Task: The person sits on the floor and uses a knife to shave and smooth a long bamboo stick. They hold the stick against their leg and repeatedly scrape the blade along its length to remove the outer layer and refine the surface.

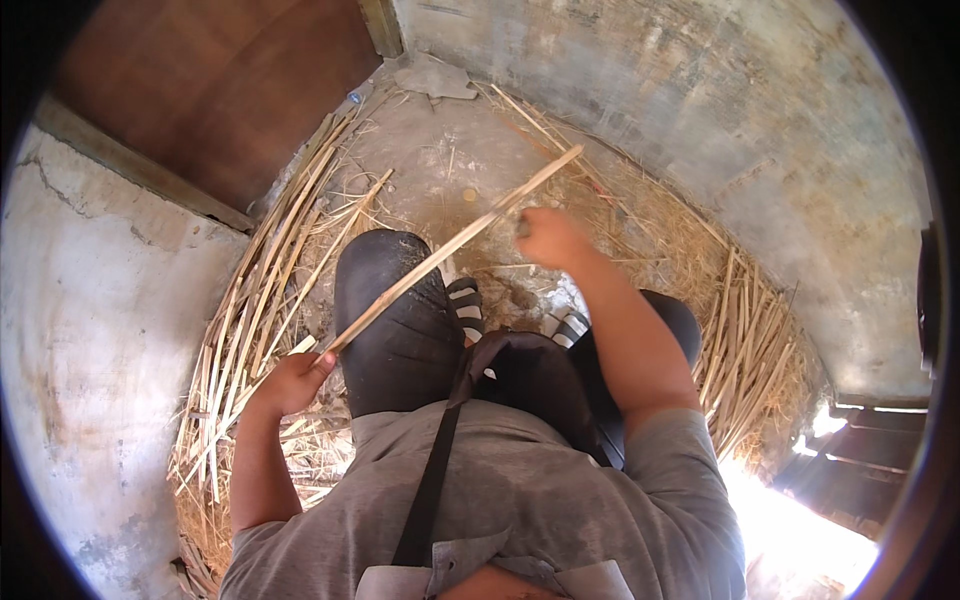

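A long pale strip of split wood or bamboo (452,246) slants across in front of me, its near end over my left knee. My left hand (288,384) is closed on that near end, thumb on top. The far end rises free toward the upper right. Just right of the strip, a little apart from it, my right hand (552,238) is curled into a fist and slightly blurred. Something small and dark shows at its fingers, too hidden to name.
Bundles of similar strips (275,275) lie along the left wall, and more strips (748,345) lie at the right. Loose straw-like shavings (655,225) cover the floor's edges. A flat grey slab (436,78) sits near the far corner, beside a brown panel (220,90).
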